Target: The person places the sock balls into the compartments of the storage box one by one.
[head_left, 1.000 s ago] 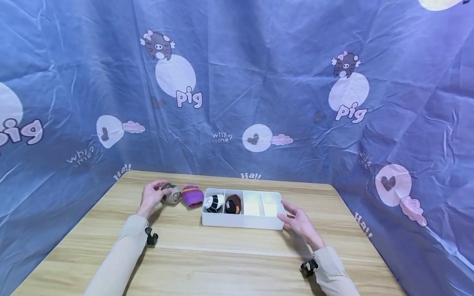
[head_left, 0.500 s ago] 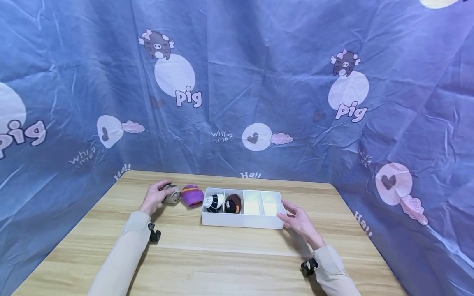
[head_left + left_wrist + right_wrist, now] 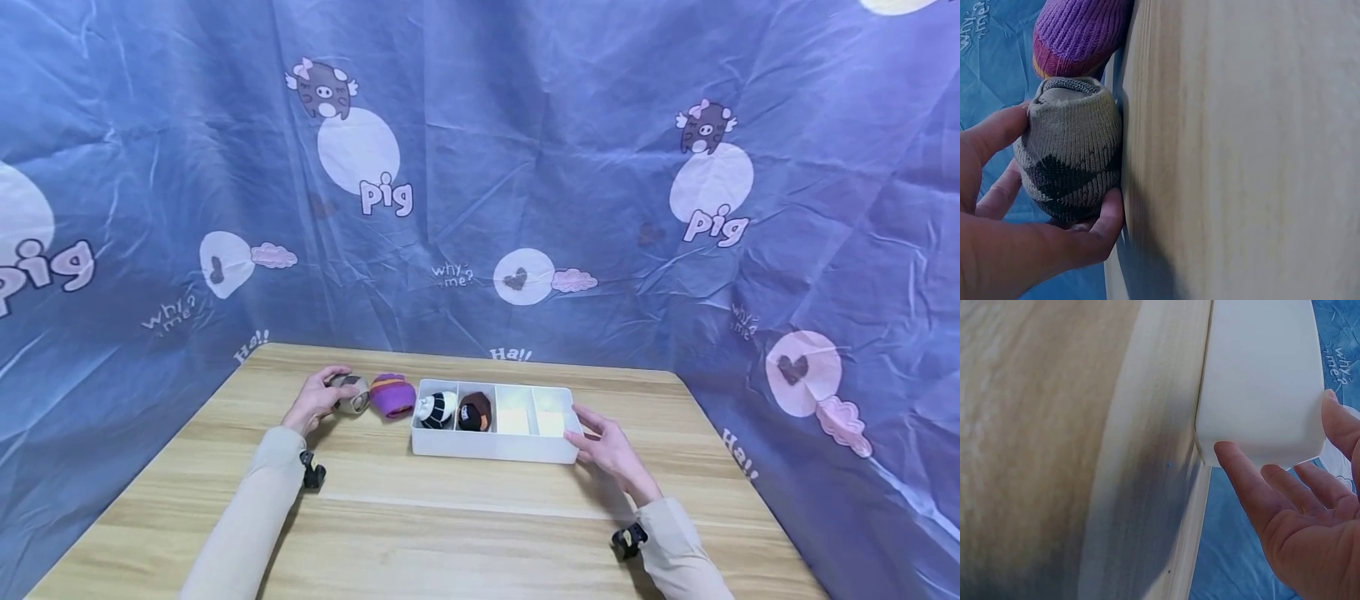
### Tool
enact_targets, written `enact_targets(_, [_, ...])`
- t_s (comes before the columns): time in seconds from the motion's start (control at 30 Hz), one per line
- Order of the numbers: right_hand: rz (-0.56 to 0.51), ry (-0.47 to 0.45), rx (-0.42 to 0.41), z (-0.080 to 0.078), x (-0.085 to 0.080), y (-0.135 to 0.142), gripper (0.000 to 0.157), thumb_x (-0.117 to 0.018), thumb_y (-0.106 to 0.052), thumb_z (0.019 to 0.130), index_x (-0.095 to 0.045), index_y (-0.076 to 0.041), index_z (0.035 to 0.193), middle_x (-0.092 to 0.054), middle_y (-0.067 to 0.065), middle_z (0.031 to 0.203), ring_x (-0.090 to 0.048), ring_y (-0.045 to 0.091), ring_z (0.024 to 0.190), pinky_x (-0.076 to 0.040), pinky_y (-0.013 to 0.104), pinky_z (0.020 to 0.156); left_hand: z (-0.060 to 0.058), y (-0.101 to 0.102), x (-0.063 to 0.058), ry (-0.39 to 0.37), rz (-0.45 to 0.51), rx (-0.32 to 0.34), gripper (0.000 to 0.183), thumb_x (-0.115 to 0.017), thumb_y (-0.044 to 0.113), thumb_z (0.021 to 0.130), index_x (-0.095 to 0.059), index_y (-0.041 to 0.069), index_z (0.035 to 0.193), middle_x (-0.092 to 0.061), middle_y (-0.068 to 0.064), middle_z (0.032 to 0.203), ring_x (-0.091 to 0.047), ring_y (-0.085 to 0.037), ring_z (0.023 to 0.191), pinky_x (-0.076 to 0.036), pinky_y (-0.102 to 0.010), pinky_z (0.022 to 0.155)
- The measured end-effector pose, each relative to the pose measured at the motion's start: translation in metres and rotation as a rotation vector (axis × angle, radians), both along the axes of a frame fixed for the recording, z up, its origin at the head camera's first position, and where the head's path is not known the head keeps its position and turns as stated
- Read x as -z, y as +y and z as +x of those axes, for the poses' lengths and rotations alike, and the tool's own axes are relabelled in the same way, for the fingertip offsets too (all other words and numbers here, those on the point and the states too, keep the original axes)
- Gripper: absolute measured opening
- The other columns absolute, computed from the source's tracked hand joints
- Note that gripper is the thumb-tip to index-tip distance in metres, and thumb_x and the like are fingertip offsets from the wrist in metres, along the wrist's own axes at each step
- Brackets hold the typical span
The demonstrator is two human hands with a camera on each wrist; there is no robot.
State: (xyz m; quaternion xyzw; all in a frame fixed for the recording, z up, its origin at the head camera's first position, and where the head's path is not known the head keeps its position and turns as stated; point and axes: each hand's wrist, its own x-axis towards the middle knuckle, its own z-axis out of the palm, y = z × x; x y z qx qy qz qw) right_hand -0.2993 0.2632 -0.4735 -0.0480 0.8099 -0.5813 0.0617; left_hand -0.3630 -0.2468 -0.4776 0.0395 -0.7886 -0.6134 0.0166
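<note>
A rolled beige sock with a dark diamond pattern point(image 3: 1072, 144) sits at the back left of the table, and my left hand point(image 3: 318, 400) grips it. In the left wrist view the thumb and fingers point(image 3: 1109, 215) lie on its sides. Close beside it is a rolled purple sock with orange bands point(image 3: 392, 397). My right hand point(image 3: 611, 450) holds the right end of a white divided box point(image 3: 491, 447), its fingertips point(image 3: 1225, 450) on the wall. The box's two left compartments hold a rolled black-and-white sock point(image 3: 437, 410) and a dark brown one with orange point(image 3: 474, 412).
The box's two right compartments point(image 3: 513, 417) show bare bottoms. All of this stands on a light wooden table point(image 3: 450, 533). Behind and on both sides hangs a blue printed curtain point(image 3: 480, 167).
My left hand and forearm have shifted slightly right, with the fingers settling around the beige sock. The box and my right hand have stayed in place.
</note>
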Motion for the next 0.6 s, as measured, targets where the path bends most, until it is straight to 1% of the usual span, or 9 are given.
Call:
enact_targets(0.13, [0.004, -0.004, -0.002, -0.002, 0.001, 0.001, 0.07, -0.066, -0.018, 0.094, -0.03, -0.003, 0.152, -0.025, 0.025, 0.157, -0.041, 0.047, 0.134, -0.053, 0.042, 0.095, -0.001, 0.001, -0.001, -0.033, 0.002, -0.032, 0.061, -0.069, 0.007, 0.087, -0.044, 0.002, 0.142, -0.042, -0.028, 0.142, -0.056, -0.013, 0.085, -0.052, -0.023, 0.059])
enact_targets(0.2, [0.006, -0.003, -0.008, -0.002, 0.001, 0.0, 0.07, -0.065, -0.019, 0.094, -0.029, -0.003, 0.152, -0.025, 0.025, 0.157, -0.041, 0.047, 0.134, -0.052, 0.043, 0.096, 0.0, 0.002, -0.003, -0.049, 0.001, -0.059, 0.06, -0.069, 0.007, 0.086, -0.046, 0.004, 0.141, -0.044, -0.026, 0.141, -0.056, -0.012, 0.079, -0.051, -0.025, 0.055])
enact_targets(0.3, [-0.003, 0.005, -0.014, -0.003, 0.0, 0.0, 0.07, -0.065, -0.017, 0.095, -0.029, -0.002, 0.152, -0.024, 0.026, 0.157, -0.041, 0.048, 0.134, -0.052, 0.044, 0.096, 0.001, 0.005, -0.006, -0.054, -0.006, -0.093, 0.06, -0.068, 0.008, 0.084, -0.047, 0.004, 0.141, -0.045, -0.026, 0.142, -0.057, -0.012, 0.079, -0.051, -0.028, 0.054])
enact_targets(0.37, [-0.003, 0.013, -0.021, -0.003, -0.001, 0.0, 0.07, -0.064, -0.017, 0.095, -0.028, -0.002, 0.152, -0.024, 0.027, 0.157, -0.041, 0.048, 0.134, -0.052, 0.044, 0.096, 0.001, 0.007, -0.007, -0.058, -0.007, -0.113, 0.06, -0.067, 0.007, 0.084, -0.048, 0.005, 0.141, -0.045, -0.025, 0.143, -0.057, -0.015, 0.084, -0.05, -0.029, 0.056])
enact_targets(0.43, [-0.003, 0.013, -0.022, -0.003, -0.002, 0.0, 0.069, -0.064, -0.017, 0.095, -0.029, -0.001, 0.152, -0.024, 0.027, 0.157, -0.04, 0.048, 0.134, -0.052, 0.045, 0.096, 0.0, 0.007, -0.007, -0.053, -0.004, -0.131, 0.06, -0.066, 0.007, 0.083, -0.049, 0.005, 0.141, -0.045, -0.025, 0.144, -0.056, -0.019, 0.092, -0.051, -0.027, 0.059])
enact_targets(0.6, [0.001, 0.0, -0.014, -0.001, -0.002, 0.0, 0.07, -0.065, -0.017, 0.095, -0.029, -0.002, 0.152, -0.024, 0.026, 0.157, -0.04, 0.047, 0.135, -0.052, 0.045, 0.097, 0.0, 0.008, -0.011, 0.008, 0.039, -0.157, 0.059, -0.064, 0.004, 0.083, -0.049, 0.003, 0.14, -0.045, -0.025, 0.144, -0.052, -0.028, 0.112, -0.052, -0.02, 0.069])
